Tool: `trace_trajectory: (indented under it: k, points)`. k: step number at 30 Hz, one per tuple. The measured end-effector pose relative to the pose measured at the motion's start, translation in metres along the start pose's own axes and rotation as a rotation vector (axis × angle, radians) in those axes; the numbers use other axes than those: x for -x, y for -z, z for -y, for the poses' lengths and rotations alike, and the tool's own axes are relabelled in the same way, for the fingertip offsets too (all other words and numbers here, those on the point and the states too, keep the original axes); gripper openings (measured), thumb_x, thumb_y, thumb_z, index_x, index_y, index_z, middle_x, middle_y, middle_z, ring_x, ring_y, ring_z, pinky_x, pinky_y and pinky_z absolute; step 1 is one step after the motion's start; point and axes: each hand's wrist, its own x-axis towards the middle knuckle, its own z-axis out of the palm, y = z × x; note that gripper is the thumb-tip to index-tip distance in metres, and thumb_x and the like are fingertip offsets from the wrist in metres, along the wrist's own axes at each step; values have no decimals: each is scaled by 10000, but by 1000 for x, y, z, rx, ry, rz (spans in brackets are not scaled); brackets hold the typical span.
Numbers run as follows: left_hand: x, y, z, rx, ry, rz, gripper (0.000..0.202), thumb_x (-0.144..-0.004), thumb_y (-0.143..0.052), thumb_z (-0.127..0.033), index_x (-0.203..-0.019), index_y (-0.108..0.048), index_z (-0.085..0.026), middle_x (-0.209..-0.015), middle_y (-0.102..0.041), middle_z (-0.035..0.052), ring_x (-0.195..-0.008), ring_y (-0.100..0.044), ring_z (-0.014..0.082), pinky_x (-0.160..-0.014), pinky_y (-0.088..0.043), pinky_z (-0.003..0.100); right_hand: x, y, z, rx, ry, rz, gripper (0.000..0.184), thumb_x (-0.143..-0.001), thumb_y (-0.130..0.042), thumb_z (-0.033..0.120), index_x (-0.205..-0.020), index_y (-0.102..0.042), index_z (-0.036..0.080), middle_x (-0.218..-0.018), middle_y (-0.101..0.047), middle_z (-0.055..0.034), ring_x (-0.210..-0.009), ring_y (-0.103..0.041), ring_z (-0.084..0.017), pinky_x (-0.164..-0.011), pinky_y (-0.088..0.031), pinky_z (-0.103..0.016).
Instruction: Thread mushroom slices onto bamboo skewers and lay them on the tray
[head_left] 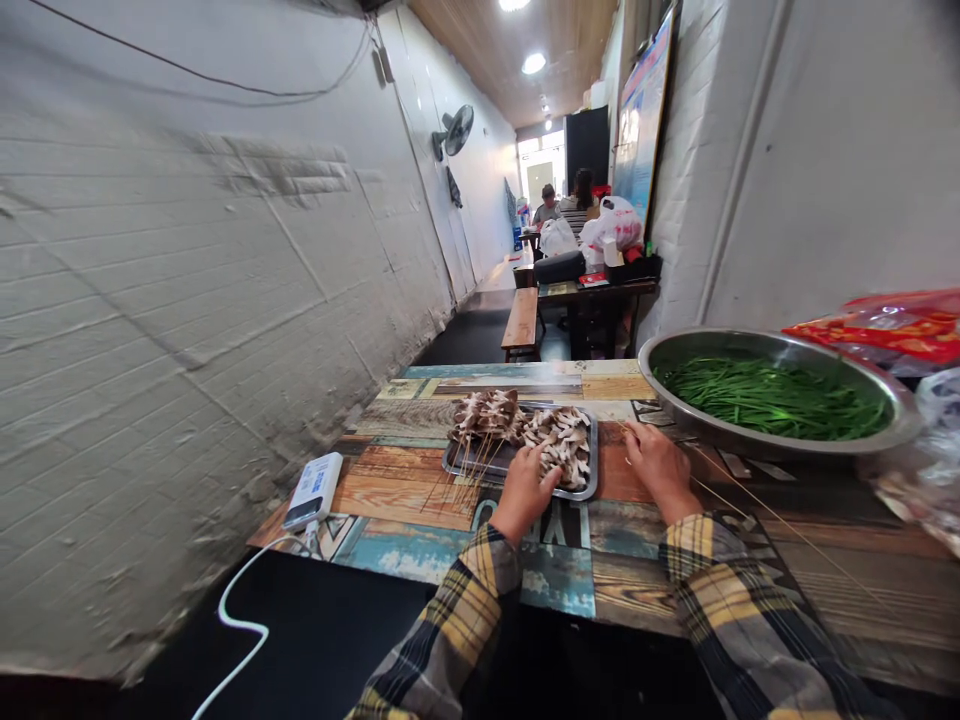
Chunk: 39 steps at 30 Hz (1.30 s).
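Note:
A dark metal tray (594, 470) stands on the wood-patterned table. On its right side lies a loose pile of torn oyster mushrooms (566, 440); at its left, mushrooms threaded on bamboo skewers (486, 410) are stacked, their bare sticks pointing toward me. My left hand (525, 492) reaches over the tray's near edge, fingertips at the loose mushrooms, thumb and fingers apart. To the right of the tray, my right hand (660, 468) has its fingers closed in a pinch on a thin bamboo skewer (787, 525), which runs back past my wrist; its tip is hard to make out.
A large steel basin (776, 440) of green chives stands at the right, beside red packaging (885, 320) and clear plastic bags. A white device (313, 490) with a cable sits at the table's left edge. Beyond are a bench (521, 320), another table and two people.

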Motion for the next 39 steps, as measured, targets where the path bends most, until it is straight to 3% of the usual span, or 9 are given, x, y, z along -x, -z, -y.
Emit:
trace_trajectory:
  k: [4,8,12,15,20,24,27,31,39]
  points:
    - [-5,-3,-4,143,-67,11,336,-810,-587,-230,-1141,-591,-174,-1183,-586,124,-1132,-538,231,-988,-424,390,1,1,0,-19,8,2,292,-958,-428,297,-1143,-639,218,-1040,-691,-78,-855,-648,-190,-663,-429,-261]
    - [-20,7,0,129,-9,-71,248,-831,-522,-186,-1056,-628,-174,-1036,-629,93,-958,-600,199,-885,-476,370,0,1,0,-48,12,-2,291,-968,-415,301,-1138,-638,225,-1038,-688,-69,-890,-646,-187,-702,-432,-258]
    - [-46,11,10,18,-7,-138,289,-815,-522,-162,-1092,-606,-157,-1102,-610,116,-1065,-563,226,-955,-435,396,-2,2,2,-50,10,-4,295,-975,-399,292,-1142,-630,216,-1052,-683,-71,-885,-647,-183,-693,-432,-255]
    - [-63,4,15,-64,-1,-111,335,-803,-526,-148,-1133,-582,-143,-1170,-590,139,-1144,-525,243,-1003,-394,412,-2,5,4,-45,14,-7,296,-978,-389,281,-1136,-631,213,-1048,-685,-65,-857,-652,-179,-658,-427,-251]
    - [-77,-12,13,-92,-18,-35,354,-776,-552,-131,-1128,-588,-126,-1134,-625,155,-1111,-555,275,-991,-397,453,-3,10,7,-40,4,-9,295,-980,-384,274,-1127,-634,221,-1040,-686,-59,-845,-655,-166,-635,-416,-244]
    - [-82,-15,5,-72,-71,15,356,-771,-550,-115,-1123,-603,-132,-1143,-639,143,-1115,-566,255,-996,-407,416,-3,13,9,-34,-20,-2,283,-974,-403,277,-1123,-639,232,-1028,-687,-55,-833,-655,-163,-622,-408,-245]
    - [-83,-9,-3,-40,-116,33,335,-788,-538,-122,-1113,-616,-148,-1133,-653,127,-1089,-585,232,-968,-436,385,-3,14,11,-42,-10,-9,282,-973,-412,276,-1130,-640,226,-1034,-686,-62,-846,-653,-166,-629,-401,-243]
    - [-77,9,-7,95,-104,-62,269,-823,-517,-163,-1059,-648,-156,-1077,-677,126,-1015,-620,229,-900,-478,386,-2,17,12,-48,40,-31,284,-983,-398,265,-1098,-651,210,-990,-691,-63,-826,-646,-173,-628,-385,-249]
    - [-36,47,-7,321,-7,-136,238,-827,-545,-254,-993,-679,-148,-984,-707,114,-904,-653,212,-803,-495,326,9,27,29,-28,342,-123,207,-941,-511,225,-1072,-670,247,-886,-673,-49,-847,-571,-203,-732,-352,-303]
